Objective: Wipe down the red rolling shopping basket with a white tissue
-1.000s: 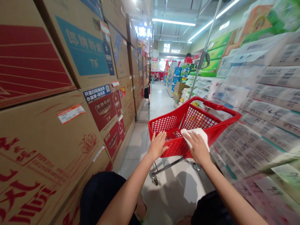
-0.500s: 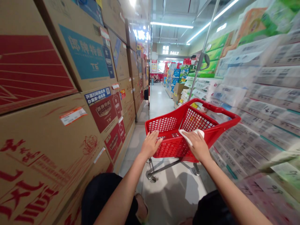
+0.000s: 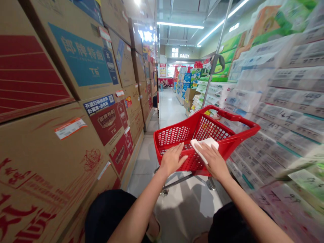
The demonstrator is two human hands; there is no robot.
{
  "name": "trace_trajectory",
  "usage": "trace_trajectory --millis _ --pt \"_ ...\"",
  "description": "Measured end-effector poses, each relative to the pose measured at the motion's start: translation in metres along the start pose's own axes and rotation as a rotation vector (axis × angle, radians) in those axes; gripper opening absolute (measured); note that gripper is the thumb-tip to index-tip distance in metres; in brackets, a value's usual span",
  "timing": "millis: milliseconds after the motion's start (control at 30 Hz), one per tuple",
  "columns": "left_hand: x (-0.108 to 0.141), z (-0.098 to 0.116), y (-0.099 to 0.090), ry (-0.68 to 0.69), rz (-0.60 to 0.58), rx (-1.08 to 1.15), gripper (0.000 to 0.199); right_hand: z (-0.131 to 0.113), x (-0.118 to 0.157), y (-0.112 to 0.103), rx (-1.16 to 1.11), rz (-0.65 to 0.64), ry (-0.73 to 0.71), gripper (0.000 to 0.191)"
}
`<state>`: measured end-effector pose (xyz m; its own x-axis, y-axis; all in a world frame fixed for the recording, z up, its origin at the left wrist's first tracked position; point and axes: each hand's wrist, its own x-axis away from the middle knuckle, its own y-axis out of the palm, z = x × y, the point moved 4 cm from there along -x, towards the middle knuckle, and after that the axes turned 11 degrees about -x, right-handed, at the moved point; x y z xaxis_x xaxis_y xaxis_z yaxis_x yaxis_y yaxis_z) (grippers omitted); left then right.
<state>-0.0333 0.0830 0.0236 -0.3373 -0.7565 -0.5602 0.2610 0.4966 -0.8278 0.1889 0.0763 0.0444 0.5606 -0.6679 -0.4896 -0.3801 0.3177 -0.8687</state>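
Note:
In the head view a red plastic shopping cart stands at an angle in front of me, its near side towards my knees. My right hand lies over a folded white cloth and presses it on the cart's near top rim. The cloth drapes over that rim, with its far part showing past my fingers. To the left, my left hand is at the same rim with its fingers stretched and thumb apart, nothing in it. Whether its palm bears on the rim is hidden.
Stacked cardboard cartons wall off the left side. Packs of tissue paper are piled high on the right. A metal pole rises behind the cart, and a tiled aisle runs back between shelves.
My left hand has slid right along the near rim, closer to my right hand. The cloth and right hand have shifted slightly along the rim. The view has turned a little.

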Motion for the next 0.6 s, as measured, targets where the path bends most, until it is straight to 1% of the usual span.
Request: trace_trajectory --millis 67,133,167,233,333,367,400,467,567,600 --pt "0.002 -0.002 -0.001 0.006 0.0 0.026 0.064 0.019 0.004 -0.008 0.02 0.05 0.062 0.103" --pt "0.001 0.0 -0.002 0.009 0.009 0.043 0.066 0.025 0.005 -0.011 0.021 0.102 0.106 0.102" --pt "0.0 0.002 -0.002 0.008 0.014 0.047 0.067 0.021 0.005 -0.009 0.015 0.115 0.112 0.102" --pt "-0.002 0.006 -0.002 0.003 0.02 0.05 0.068 0.004 0.003 -0.004 -0.005 0.106 0.083 0.102" --pt "-0.002 0.008 -0.001 0.007 0.025 0.053 0.07 -0.024 0.002 0.004 -0.044 0.035 -0.006 0.101" --pt "-0.002 0.007 -0.001 0.009 0.025 0.052 0.07 -0.027 0.003 0.004 -0.052 0.011 -0.03 0.101" --pt "-0.001 0.006 -0.001 0.009 0.025 0.05 0.07 -0.025 0.004 0.003 -0.055 -0.004 -0.044 0.102" --pt "0.001 0.004 0.0 0.008 0.025 0.046 0.07 -0.008 0.006 -0.004 -0.048 0.013 -0.033 0.102" --pt "0.002 0.005 0.0 0.01 0.034 0.052 0.069 0.034 0.008 -0.015 -0.01 0.134 0.065 0.094" --pt "0.002 0.007 0.0 0.009 0.04 0.057 0.07 0.043 0.007 -0.017 0.005 0.169 0.097 0.091"
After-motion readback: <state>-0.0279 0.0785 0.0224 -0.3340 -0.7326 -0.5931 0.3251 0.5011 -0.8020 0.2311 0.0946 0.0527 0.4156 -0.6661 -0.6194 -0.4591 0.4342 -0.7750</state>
